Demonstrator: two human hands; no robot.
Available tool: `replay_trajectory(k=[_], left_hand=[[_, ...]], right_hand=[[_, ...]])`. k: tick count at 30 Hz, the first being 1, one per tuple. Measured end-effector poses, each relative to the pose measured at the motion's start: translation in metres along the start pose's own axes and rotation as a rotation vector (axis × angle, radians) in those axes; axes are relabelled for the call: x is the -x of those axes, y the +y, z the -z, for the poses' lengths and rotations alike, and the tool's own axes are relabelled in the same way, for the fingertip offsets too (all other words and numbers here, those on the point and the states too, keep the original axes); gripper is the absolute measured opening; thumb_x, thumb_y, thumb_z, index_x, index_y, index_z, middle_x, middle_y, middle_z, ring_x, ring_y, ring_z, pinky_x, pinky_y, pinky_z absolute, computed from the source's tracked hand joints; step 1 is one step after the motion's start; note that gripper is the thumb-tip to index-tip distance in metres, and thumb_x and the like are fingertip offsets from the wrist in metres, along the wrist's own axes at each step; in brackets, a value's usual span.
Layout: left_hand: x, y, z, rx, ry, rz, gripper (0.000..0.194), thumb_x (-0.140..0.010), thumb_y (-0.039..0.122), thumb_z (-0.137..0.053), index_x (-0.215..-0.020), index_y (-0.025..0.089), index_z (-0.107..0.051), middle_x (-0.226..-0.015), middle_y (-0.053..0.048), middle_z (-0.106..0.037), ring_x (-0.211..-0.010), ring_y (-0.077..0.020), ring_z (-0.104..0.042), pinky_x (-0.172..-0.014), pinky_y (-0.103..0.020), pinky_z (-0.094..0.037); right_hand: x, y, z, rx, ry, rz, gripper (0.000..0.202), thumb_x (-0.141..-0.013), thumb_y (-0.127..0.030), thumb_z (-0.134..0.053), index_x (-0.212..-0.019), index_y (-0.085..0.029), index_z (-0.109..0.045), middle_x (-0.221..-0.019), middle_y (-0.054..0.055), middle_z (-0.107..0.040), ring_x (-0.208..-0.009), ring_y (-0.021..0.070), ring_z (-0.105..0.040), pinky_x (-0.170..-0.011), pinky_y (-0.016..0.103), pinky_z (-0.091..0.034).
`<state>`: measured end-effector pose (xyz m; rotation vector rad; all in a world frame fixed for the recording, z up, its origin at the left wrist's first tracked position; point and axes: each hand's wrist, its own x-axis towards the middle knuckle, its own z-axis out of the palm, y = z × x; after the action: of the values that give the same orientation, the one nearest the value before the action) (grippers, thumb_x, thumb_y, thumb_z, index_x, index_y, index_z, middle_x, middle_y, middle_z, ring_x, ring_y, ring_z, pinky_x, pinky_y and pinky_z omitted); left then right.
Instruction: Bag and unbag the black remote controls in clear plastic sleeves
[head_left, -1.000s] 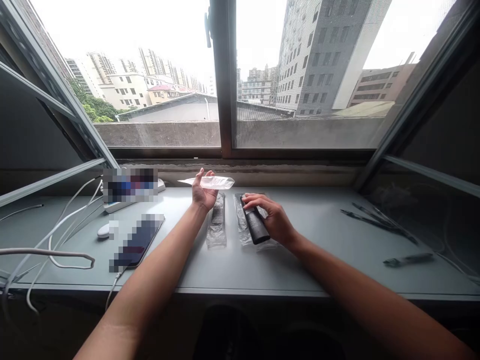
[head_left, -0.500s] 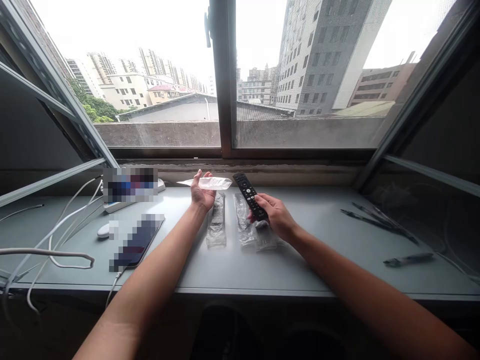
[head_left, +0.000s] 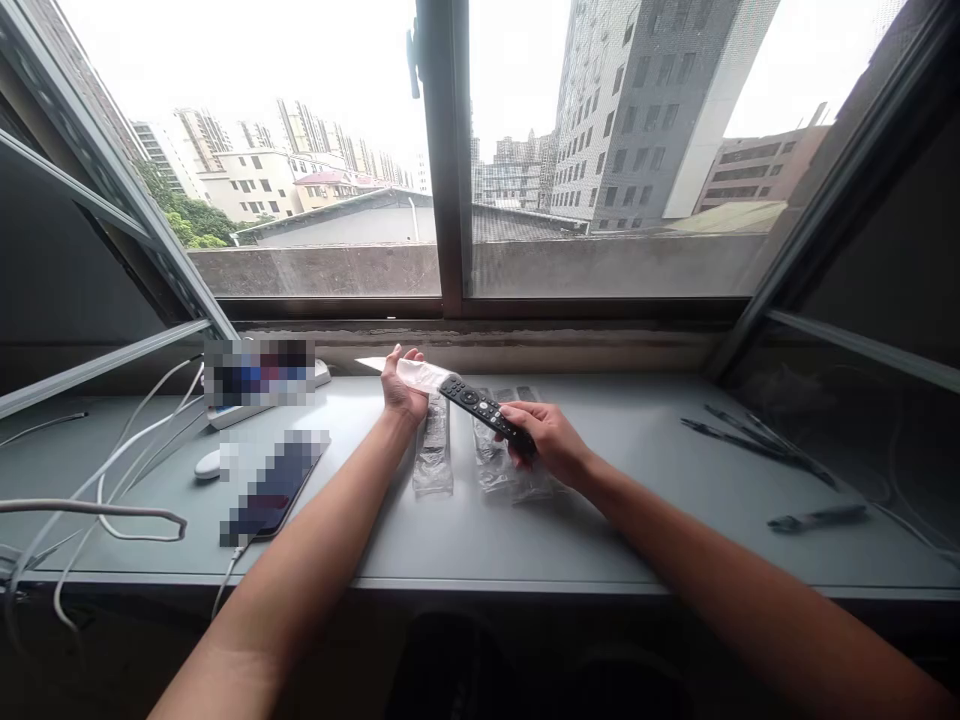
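A black remote control (head_left: 486, 408) is gripped at its lower end by my right hand (head_left: 546, 436), tilted with its far end pointing left. That far end meets the mouth of a clear plastic sleeve (head_left: 421, 374); whether it is just inside cannot be made out. My left hand (head_left: 405, 392) holds the sleeve, thumb up and fingers curled behind it. Below, a bagged remote (head_left: 433, 450) lies on the table under the left hand. More bagged items (head_left: 491, 468) lie side by side beneath the right hand, partly covered by it.
On the left of the grey table (head_left: 525, 550) are a phone (head_left: 281, 485), a white rounded object (head_left: 208, 463), a power strip (head_left: 322, 372) and white cables (head_left: 112, 470). Several dark pens (head_left: 757, 450) lie at the right. A window frame (head_left: 450, 200) rises behind.
My right hand has swung the remote's far end left and down to the sleeve's opening. My left hand and the sleeve have barely shifted.
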<state>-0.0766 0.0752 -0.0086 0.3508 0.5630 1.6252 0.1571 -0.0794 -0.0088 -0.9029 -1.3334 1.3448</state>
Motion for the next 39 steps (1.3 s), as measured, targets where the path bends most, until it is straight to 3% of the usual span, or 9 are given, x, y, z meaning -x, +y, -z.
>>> replay_trajectory(k=[5,8,12,17,21,25,28,34,39], left_hand=[[0.008,-0.006,-0.006,-0.047,-0.118,-0.017,0.031,-0.088,0.041,-0.083,-0.103,0.017,-0.071,-0.09,-0.004,-0.068,-0.074,-0.0136,-0.064,-0.074,-0.025,-0.054],[0.018,-0.01,-0.011,-0.138,-0.248,0.024,0.034,-0.085,0.041,-0.087,-0.106,0.017,-0.074,-0.095,-0.006,-0.073,-0.079,-0.0164,-0.068,-0.077,-0.028,-0.056],[0.033,-0.016,-0.015,-0.332,-0.459,0.125,0.039,-0.085,0.042,-0.089,-0.11,0.014,-0.079,-0.108,-0.013,-0.079,-0.09,-0.022,-0.075,-0.082,-0.033,-0.06],[0.04,-0.022,-0.013,-0.49,-0.656,0.205,0.039,-0.087,0.035,-0.091,-0.117,0.013,-0.081,-0.117,-0.017,-0.081,-0.102,-0.0257,-0.078,-0.092,-0.035,-0.061],[0.034,-0.021,-0.012,-0.457,-0.612,0.128,0.036,-0.086,0.033,-0.092,-0.114,0.013,-0.082,-0.12,-0.017,-0.082,-0.102,-0.0241,-0.079,-0.093,-0.033,-0.062],[0.028,-0.017,-0.014,-0.377,-0.503,0.053,0.033,-0.085,0.029,-0.092,-0.111,0.013,-0.081,-0.121,-0.016,-0.082,-0.096,-0.022,-0.08,-0.087,-0.031,-0.063],[0.029,-0.017,-0.015,-0.352,-0.495,0.09,0.034,-0.084,0.028,-0.094,-0.111,0.013,-0.081,-0.121,-0.016,-0.082,-0.096,-0.0229,-0.08,-0.088,-0.033,-0.063],[0.038,-0.021,-0.012,-0.439,-0.647,0.185,0.038,-0.083,0.03,-0.096,-0.114,0.012,-0.083,-0.125,-0.02,-0.081,-0.107,-0.0282,-0.08,-0.101,-0.039,-0.059],[0.043,-0.022,-0.011,-0.563,-0.777,0.282,0.042,-0.083,0.032,-0.096,-0.118,0.012,-0.082,-0.129,-0.022,-0.079,-0.113,-0.0323,-0.078,-0.105,-0.043,-0.057]], right_hand=[[-0.002,0.003,0.001,-0.057,-0.001,-0.038,0.037,-0.093,-0.054,-0.076,-0.096,-0.017,-0.075,-0.081,0.005,-0.075,-0.045,0.0138,-0.062,-0.036,0.025,-0.041],[-0.004,0.003,0.001,-0.057,0.042,-0.039,0.042,-0.094,-0.052,-0.076,-0.118,-0.018,-0.073,-0.082,0.004,-0.076,-0.046,0.0143,-0.062,-0.036,0.025,-0.043],[-0.004,0.005,-0.001,0.03,0.1,0.037,0.062,-0.099,-0.052,-0.073,-0.149,-0.02,-0.054,-0.084,0.001,-0.074,-0.049,0.0151,-0.063,-0.038,0.026,-0.047],[-0.005,0.011,-0.001,0.09,0.136,0.1,0.064,-0.101,-0.051,-0.071,-0.155,-0.022,-0.049,-0.082,-0.002,-0.069,-0.049,0.0134,-0.06,-0.038,0.024,-0.045],[-0.006,0.013,0.001,0.125,0.139,0.102,0.06,-0.096,-0.049,-0.079,-0.146,-0.022,-0.059,-0.098,0.005,-0.075,-0.061,0.0176,-0.071,-0.039,0.025,-0.05],[-0.004,0.01,0.002,0.241,0.112,0.076,0.044,-0.095,-0.049,-0.08,-0.127,-0.019,-0.074,-0.073,0.003,-0.073,-0.049,0.0149,-0.059,-0.038,0.026,-0.042],[-0.004,0.006,0.002,0.202,0.125,0.041,0.044,-0.091,-0.048,-0.084,-0.122,-0.018,-0.077,-0.064,0.002,-0.072,-0.042,0.0129,-0.051,-0.038,0.026,-0.038],[-0.008,0.006,0.005,0.106,0.184,0.04,0.052,-0.088,-0.051,-0.087,-0.124,-0.015,-0.077,-0.071,0.004,-0.078,-0.041,0.0097,-0.05,-0.042,0.026,-0.044],[-0.01,0.007,0.003,0.041,0.196,0.063,0.055,-0.087,-0.042,-0.09,-0.134,-0.017,-0.073,-0.084,0.005,-0.081,-0.058,0.0178,-0.071,-0.051,0.031,-0.059]])
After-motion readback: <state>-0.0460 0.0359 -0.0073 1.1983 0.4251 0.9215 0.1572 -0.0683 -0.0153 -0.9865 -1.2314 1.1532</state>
